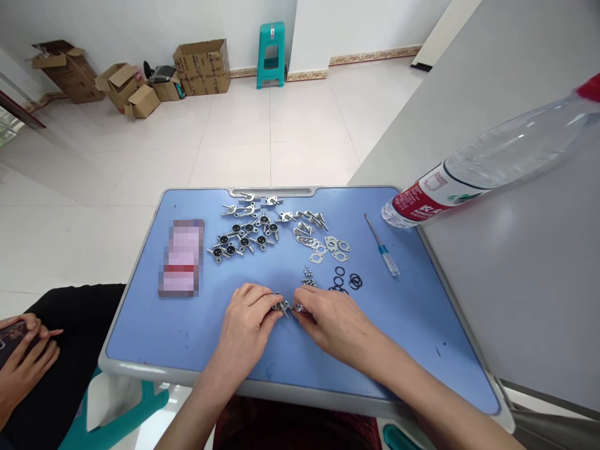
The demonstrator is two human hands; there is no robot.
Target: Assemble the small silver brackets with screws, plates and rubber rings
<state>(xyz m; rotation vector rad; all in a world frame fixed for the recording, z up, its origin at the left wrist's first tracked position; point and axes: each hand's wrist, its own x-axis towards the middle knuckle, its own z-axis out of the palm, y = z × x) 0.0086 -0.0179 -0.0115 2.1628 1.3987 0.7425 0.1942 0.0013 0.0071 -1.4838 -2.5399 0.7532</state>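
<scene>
My left hand [248, 319] pinches a small metal fitting [282, 305] with thin pipe ends just above the blue table, near its front. Close beside it, my right hand [328, 315] is closed around a slim tool with a clear handle [301, 307], perhaps a screwdriver; most of it is hidden in the fingers. Small screws [308, 281] lie in a heap just beyond the right hand. Black rubber rings [355, 281] are scattered to its right. Farther back are flat metal gaskets [315, 257], fittings with black round centres [244, 242] and bare metal fittings [249, 210].
A screwdriver [388, 259] lies on the table [225, 187] at right, with a large plastic bottle [422, 197] behind it. A blurred phone [182, 257] rests at left. Another person's hands [30, 356] hold a phone. Cardboard boxes [201, 67] and a green stool [270, 55] stand by the wall.
</scene>
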